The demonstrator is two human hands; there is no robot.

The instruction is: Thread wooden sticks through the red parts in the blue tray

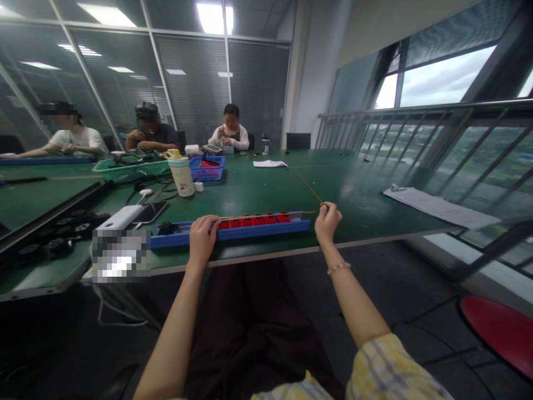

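1. Apparently running cord [306,184] along red blocks [258,220] in tray [266,231] on table [258,191].
2. Pinching cord with right hand [327,219] beside tray, seemingly with left hand [202,239] across tray.
3. Next, probably keep cord taut.

A long, narrow blue tray [266,230] on the tabletop [353,191] holds a row of red blocks [258,220]. A thin brown strand [308,212] runs lengthwise along it.
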